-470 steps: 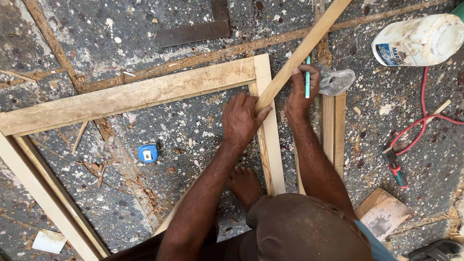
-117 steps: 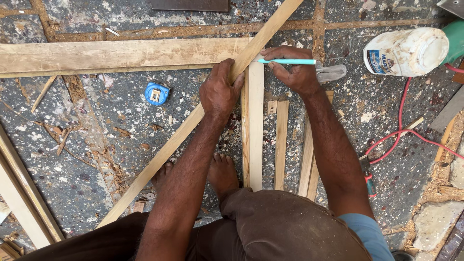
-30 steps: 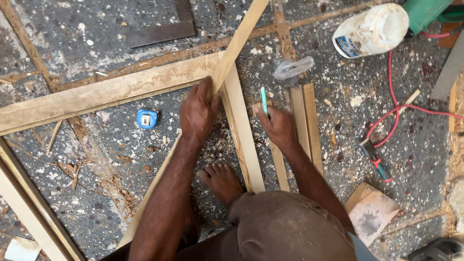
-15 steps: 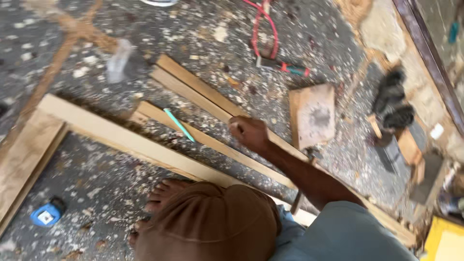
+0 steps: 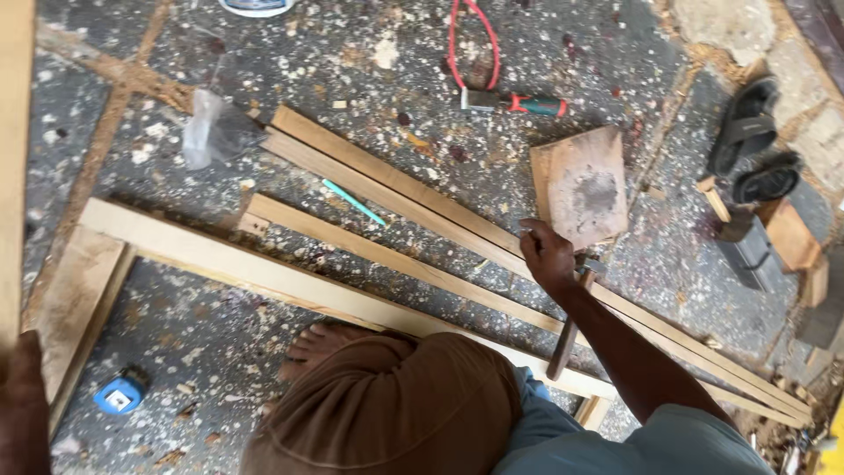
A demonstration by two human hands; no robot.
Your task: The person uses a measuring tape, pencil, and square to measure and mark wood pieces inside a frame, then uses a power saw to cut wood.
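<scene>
My right hand (image 5: 547, 257) is closed over the top of a hammer (image 5: 565, 339) whose wooden handle slants down to the floor beside the frame. The hammer lies across long loose wooden strips (image 5: 396, 189). My left hand (image 5: 22, 400) shows only at the bottom left edge, gripping a long wooden strip (image 5: 12, 176) that runs up the left side of the view. A teal pencil (image 5: 353, 201) lies on the floor between the strips, apart from both hands. The pale wooden frame (image 5: 264, 274) crosses in front of my knee and bare foot (image 5: 318, 345).
A worn wood block (image 5: 585, 185) sits just above my right hand. A red-and-green-handled tool (image 5: 527, 105) and a red cable (image 5: 475, 44) lie behind it. Black sandals (image 5: 752, 132) are at the right, a blue tape measure (image 5: 119, 396) at the bottom left, and a plastic bag (image 5: 207, 132) at the upper left.
The pencil left my right hand and now lies on the floor. My right hand moved right and closed on the hammer. The view swung right, leaving the left hand at the edge.
</scene>
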